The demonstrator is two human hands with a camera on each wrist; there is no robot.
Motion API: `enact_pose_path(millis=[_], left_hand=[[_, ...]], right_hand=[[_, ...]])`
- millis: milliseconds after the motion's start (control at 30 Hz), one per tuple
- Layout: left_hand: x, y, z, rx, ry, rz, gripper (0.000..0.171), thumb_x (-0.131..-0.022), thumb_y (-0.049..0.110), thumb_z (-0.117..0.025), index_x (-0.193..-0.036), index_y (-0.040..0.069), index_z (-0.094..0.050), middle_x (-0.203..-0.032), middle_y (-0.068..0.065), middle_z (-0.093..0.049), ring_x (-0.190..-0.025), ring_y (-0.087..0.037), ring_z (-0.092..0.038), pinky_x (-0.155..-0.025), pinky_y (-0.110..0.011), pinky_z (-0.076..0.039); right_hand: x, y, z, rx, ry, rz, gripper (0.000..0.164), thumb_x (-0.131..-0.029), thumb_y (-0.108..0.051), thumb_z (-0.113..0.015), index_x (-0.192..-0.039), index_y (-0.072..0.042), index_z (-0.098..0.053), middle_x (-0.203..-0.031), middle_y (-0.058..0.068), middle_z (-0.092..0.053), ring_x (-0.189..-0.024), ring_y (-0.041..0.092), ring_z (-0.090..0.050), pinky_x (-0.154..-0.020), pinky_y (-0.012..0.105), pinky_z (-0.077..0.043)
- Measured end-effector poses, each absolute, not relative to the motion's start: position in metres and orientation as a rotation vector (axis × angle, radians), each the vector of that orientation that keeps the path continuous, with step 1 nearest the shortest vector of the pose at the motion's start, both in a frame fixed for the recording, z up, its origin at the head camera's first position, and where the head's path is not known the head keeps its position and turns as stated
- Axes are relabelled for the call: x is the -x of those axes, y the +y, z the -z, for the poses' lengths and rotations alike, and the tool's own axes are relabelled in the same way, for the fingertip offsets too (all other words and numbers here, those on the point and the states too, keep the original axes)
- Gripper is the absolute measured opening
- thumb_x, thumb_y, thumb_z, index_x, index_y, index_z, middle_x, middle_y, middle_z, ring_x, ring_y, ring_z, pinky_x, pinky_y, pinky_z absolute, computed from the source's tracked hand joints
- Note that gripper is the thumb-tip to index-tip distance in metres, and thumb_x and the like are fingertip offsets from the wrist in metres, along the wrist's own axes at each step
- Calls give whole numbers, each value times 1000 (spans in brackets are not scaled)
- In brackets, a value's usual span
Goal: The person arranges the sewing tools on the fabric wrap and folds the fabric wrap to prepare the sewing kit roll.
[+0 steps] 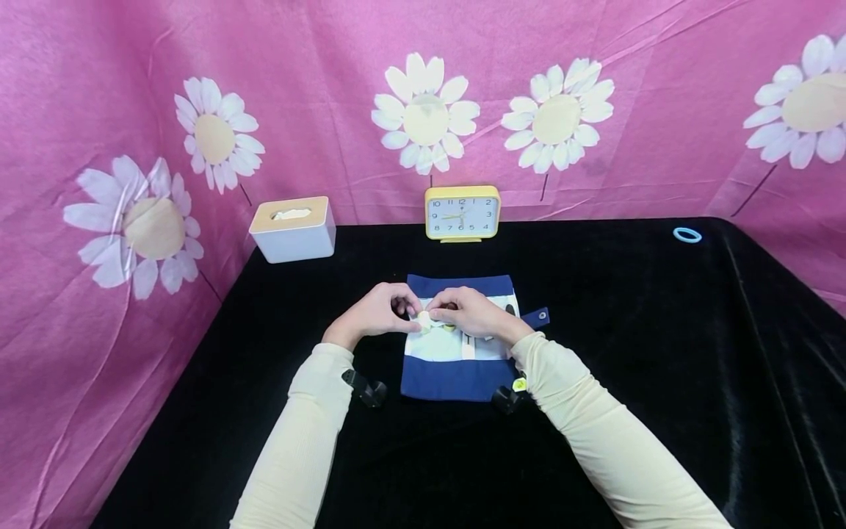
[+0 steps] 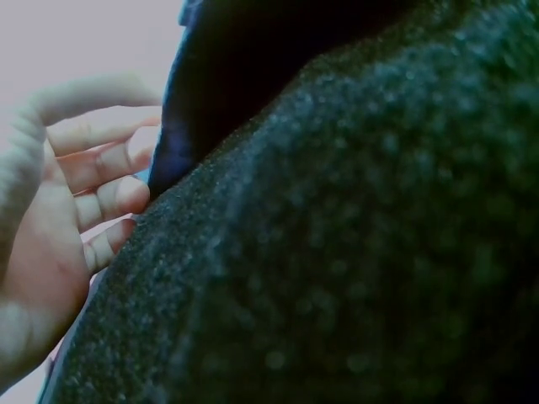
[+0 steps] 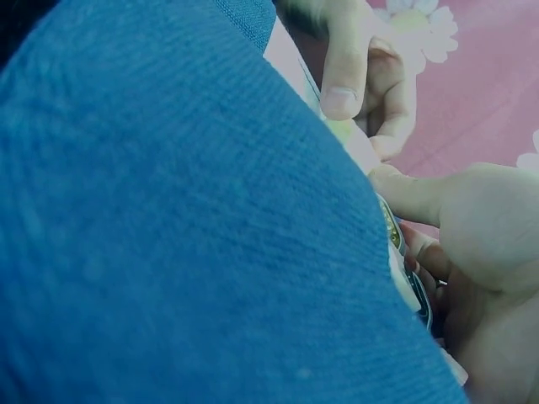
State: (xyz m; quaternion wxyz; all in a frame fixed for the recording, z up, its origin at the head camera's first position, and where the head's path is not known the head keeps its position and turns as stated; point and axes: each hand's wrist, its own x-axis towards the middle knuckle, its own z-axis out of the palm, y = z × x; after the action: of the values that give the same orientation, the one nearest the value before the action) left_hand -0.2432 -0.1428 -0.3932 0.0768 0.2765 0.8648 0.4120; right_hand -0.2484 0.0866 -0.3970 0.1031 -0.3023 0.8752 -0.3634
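Over the navy-and-white fabric pouch (image 1: 441, 378), half-curled left hand (image 1: 375, 311) and right hand (image 1: 474, 313) seemingly pinch a pale piece (image 1: 424, 320) uneven tugging could drop

Fronting a pink wall, the black-covered table (image 1: 423, 470) before me bears a yellow clock (image 1: 463, 213), a white tissue box (image 1: 294, 241) to its left, a light-blue ring (image 1: 689, 240) far right and my spread navy-and-white fabric piece (image 1: 443, 378).
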Motion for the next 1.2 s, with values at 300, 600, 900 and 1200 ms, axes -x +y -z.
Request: enact_pose_path(millis=[300, 600, 900, 1200], left_hand=[[245, -142, 395, -830, 2582, -1222, 21, -77, 8, -84, -95, 5, -72, -88, -4, -66, -81, -15, -52, -75, -26, -45], [245, -147, 390, -852, 2586, -1259, 20, -80, 2, -78, -100, 2, -73, -94, -11, -67, -84, -20, -55, -78, -30, -47], [247, -141, 397, -627, 2801, -1312, 28, -87, 5, -72, -115, 6, -72, -116, -13, -58, -90, -23, -56, -80, -31, -46], [250, -134, 402, -468, 2884, -1251, 43, -97, 15, -64, -140, 13, -59, -130, -14, -59, -93, -23, -56, -80, -33, -44]], right_hand=[[249, 87, 397, 861, 2573, 1051, 20, -100, -22, -62, -112, -13, -76, -106, 3, -71, -94, 17, -58, -87, 33, -43], [251, 94, 386, 792, 2568, 1184, 24, -101, -24, -61, -118, -12, -74, -114, 5, -74, -93, 15, -61, -86, 32, -49], [236, 120, 366, 669, 2680, 1378, 31, -98, -26, -66, -120, -4, -71, -112, 10, -74, -99, 22, -66, -90, 39, -53], [189, 161, 359, 715, 2828, 1167, 31, -89, -25, -77, -111, -4, -72, -83, 0, -66, -74, 13, -57, -67, 24, -47]])
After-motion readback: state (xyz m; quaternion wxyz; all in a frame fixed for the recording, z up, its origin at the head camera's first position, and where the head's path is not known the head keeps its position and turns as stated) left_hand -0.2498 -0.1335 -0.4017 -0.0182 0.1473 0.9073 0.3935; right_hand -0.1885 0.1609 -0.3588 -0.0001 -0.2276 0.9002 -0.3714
